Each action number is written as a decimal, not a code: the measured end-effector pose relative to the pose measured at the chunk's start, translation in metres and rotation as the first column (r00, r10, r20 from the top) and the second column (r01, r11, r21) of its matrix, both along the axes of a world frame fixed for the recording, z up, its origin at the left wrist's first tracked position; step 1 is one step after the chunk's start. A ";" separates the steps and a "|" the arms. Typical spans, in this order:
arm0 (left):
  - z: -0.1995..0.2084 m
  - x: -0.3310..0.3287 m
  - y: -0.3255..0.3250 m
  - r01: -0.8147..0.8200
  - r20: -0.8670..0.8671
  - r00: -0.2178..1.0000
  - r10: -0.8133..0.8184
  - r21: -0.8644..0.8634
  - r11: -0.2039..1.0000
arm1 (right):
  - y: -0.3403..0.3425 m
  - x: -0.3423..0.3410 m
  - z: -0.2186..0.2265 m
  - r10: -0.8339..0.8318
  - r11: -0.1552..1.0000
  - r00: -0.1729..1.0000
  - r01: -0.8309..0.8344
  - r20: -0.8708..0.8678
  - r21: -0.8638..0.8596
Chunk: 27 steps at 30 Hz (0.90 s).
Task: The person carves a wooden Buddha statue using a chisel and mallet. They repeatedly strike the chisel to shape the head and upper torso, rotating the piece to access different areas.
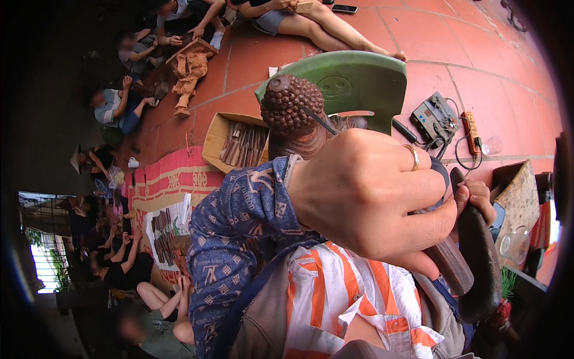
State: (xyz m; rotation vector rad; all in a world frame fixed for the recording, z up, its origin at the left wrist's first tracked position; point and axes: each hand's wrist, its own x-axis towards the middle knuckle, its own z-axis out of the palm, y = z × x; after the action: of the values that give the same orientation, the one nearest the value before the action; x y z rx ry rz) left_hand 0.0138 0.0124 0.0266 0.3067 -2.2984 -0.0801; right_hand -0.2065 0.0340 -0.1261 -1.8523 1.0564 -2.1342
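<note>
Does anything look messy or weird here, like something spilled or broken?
The black cords look messy, tangled and looping on the red tiles by the grey control box and orange power strip. I see no spill, nor obvious damage to what shows of the carved head.

Carved head [293, 107] is dark brown, chair [373, 75] green. Sleeve [245, 200]: blue, pale repeating print. Cloth [344, 278]: orange/white stripes. Mat [170, 182]: pinkish red, yellowish motifs. Floor tiles [412, 39]: terracotta. Power strip [471, 127]: orange. Ring [414, 157]: gold.
</note>
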 end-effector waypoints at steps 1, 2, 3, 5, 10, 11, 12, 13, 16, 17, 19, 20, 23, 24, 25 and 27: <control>-0.001 0.000 0.000 0.002 0.004 1.000 -0.002 -0.002 1.000 | -0.001 0.001 -0.003 -0.002 1.000 1.000 0.002 -0.003 -0.008; -0.002 0.000 0.000 0.001 0.014 1.000 -0.001 -0.008 1.000 | -0.001 0.002 -0.005 -0.005 1.000 1.000 0.005 -0.005 -0.016; -0.002 0.000 0.000 0.004 0.033 0.999 -0.003 -0.022 1.000 | -0.002 0.002 -0.005 -0.011 1.000 1.000 0.010 -0.013 -0.023; -0.002 0.002 0.003 0.014 0.085 0.996 -0.009 -0.060 0.998 | -0.003 0.001 -0.004 -0.002 0.999 1.000 0.002 -0.018 -0.039; -0.012 -0.005 0.012 0.064 0.178 0.983 -0.037 -0.144 0.988 | -0.002 0.003 -0.003 0.017 0.997 1.000 -0.016 0.024 -0.071; -0.014 -0.008 0.012 0.068 0.181 0.983 -0.044 -0.129 0.989 | -0.001 0.002 -0.003 0.020 0.997 0.999 -0.017 0.037 -0.080; -0.011 -0.005 0.009 0.081 0.181 0.981 -0.065 -0.085 0.993 | -0.001 0.002 -0.002 0.025 0.995 1.000 -0.024 0.010 -0.096; -0.010 -0.004 0.008 0.090 0.179 0.981 -0.078 -0.060 0.994 | -0.002 0.001 -0.002 0.028 0.993 0.999 -0.030 -0.018 -0.111; -0.009 0.000 0.010 0.070 0.167 0.984 -0.063 -0.032 0.997 | 0.002 0.003 0.000 -0.008 0.996 0.994 -0.003 -0.112 -0.092; -0.009 0.001 0.011 0.055 0.168 0.985 -0.049 -0.033 0.998 | 0.004 0.004 0.001 -0.025 0.997 0.989 0.014 -0.145 -0.076; -0.009 0.005 0.012 0.050 0.154 0.987 -0.043 -0.040 0.998 | 0.007 0.003 0.003 -0.004 0.998 0.985 -0.008 -0.171 -0.068; -0.009 0.007 0.011 0.046 0.147 0.988 -0.039 -0.048 0.998 | 0.008 0.004 0.003 0.006 0.997 0.986 -0.018 -0.168 -0.069; -0.011 0.009 0.009 0.049 0.120 0.992 -0.039 -0.080 0.996 | 0.009 0.002 0.002 -0.009 0.997 0.986 -0.005 -0.168 -0.081; -0.014 0.008 0.009 0.046 0.116 0.993 -0.035 -0.089 0.995 | 0.009 0.003 0.002 -0.014 0.996 0.986 0.000 -0.168 -0.086; -0.015 0.009 0.009 0.046 0.113 0.993 -0.035 -0.097 0.994 | 0.009 0.004 0.002 -0.014 0.996 0.986 -0.001 -0.165 -0.092; -0.016 0.010 0.009 0.052 0.099 0.994 -0.041 -0.108 0.993 | 0.010 0.005 0.003 -0.017 0.995 0.987 0.000 -0.162 -0.105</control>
State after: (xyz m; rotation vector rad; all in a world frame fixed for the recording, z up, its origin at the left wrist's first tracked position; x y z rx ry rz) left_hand 0.0237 0.0210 0.0104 0.2040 -2.3960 0.0392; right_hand -0.2014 0.0435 -0.1227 -2.1050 1.0016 -2.1103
